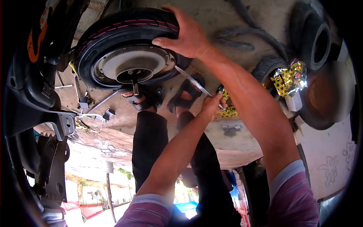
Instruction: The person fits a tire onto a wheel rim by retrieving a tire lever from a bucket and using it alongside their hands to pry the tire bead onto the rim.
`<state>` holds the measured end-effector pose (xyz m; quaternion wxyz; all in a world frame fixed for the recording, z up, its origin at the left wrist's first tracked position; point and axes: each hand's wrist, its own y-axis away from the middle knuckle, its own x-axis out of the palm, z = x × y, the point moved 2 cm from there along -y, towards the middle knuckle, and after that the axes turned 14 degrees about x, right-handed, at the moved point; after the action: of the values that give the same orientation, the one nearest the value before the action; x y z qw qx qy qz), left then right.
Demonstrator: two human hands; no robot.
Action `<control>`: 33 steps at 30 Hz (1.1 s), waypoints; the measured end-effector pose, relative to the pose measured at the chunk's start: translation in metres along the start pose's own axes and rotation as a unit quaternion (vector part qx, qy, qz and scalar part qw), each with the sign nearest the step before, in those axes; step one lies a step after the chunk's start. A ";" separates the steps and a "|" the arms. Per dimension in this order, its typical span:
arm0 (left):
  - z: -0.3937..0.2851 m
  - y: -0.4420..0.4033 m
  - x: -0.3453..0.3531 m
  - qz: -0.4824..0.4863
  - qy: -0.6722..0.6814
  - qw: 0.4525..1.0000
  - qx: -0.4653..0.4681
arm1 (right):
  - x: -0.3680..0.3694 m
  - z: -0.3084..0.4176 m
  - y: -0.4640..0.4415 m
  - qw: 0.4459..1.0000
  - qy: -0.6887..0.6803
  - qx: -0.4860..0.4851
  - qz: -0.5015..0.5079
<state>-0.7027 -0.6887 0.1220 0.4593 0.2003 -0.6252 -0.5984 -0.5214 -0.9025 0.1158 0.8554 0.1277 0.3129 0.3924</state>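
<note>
A black tire (pixel 132 28) with red lines in its tread sits on a grey metal hub wheel (pixel 117 62), which tilts toward me with its axle sticking out. My right hand (pixel 187 36) grips the upper right of the tire, thumb on the sidewall and fingers over the tread. Closed around the lower end of a long metal tire lever (pixel 194 83) is my left hand (pixel 212 107). The lever's far tip meets the lower right edge of the wheel, between tire and rim as far as I can see. My sandalled feet (pixel 185 96) are just below the wheel.
A scooter body (pixel 30 87) stands close on the left. Loose tools and a long metal rod (pixel 102 101) lie on the floor beside it. On the right are old tires (pixel 317 43), black rubber tubing (pixel 261 32) and yellow patterned foil wrapping (pixel 289 80).
</note>
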 end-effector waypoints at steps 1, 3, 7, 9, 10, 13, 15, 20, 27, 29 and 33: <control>-0.001 0.000 -0.001 0.014 -0.002 1.000 -0.004 | -0.001 0.000 0.002 1.000 -0.005 0.008 0.001; -0.004 0.004 0.000 0.017 -0.012 1.000 -0.006 | 0.003 -0.020 0.014 0.999 -0.048 0.017 -0.012; -0.007 0.005 -0.001 0.031 0.001 0.999 0.013 | 0.011 -0.028 0.030 0.994 -0.081 0.057 -0.057; -0.005 0.003 -0.002 0.045 0.013 0.999 0.021 | 0.012 -0.034 0.028 0.995 -0.027 0.046 -0.079; -0.006 0.002 0.001 0.049 0.020 0.998 0.030 | 0.010 -0.036 0.026 0.995 0.001 0.039 -0.092; -0.009 -0.009 0.012 0.033 -0.001 0.999 0.038 | 0.009 -0.037 0.020 0.994 0.041 0.013 -0.103; -0.003 -0.004 0.006 0.019 -0.022 0.999 0.028 | 0.009 -0.036 0.025 0.995 -0.004 0.047 -0.090; -0.016 0.056 -0.025 0.053 -0.072 0.995 -0.033 | 0.010 -0.031 0.030 0.993 -0.028 0.080 -0.081; -0.070 0.152 -0.055 -0.011 -0.052 0.998 -0.041 | 0.008 -0.023 0.034 0.990 -0.084 0.096 -0.057; -0.096 0.172 -0.052 -0.043 -0.013 0.999 0.000 | 0.006 -0.027 0.031 0.994 -0.049 0.074 -0.068; -0.092 0.254 -0.033 -0.011 0.056 0.996 -0.061 | 0.003 -0.025 0.032 0.996 -0.027 0.062 -0.063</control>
<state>-0.5357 -0.6621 0.3350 0.4987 0.2117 -0.5584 -0.6283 -0.5551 -0.8796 0.1100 0.8771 0.1714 0.3205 0.3141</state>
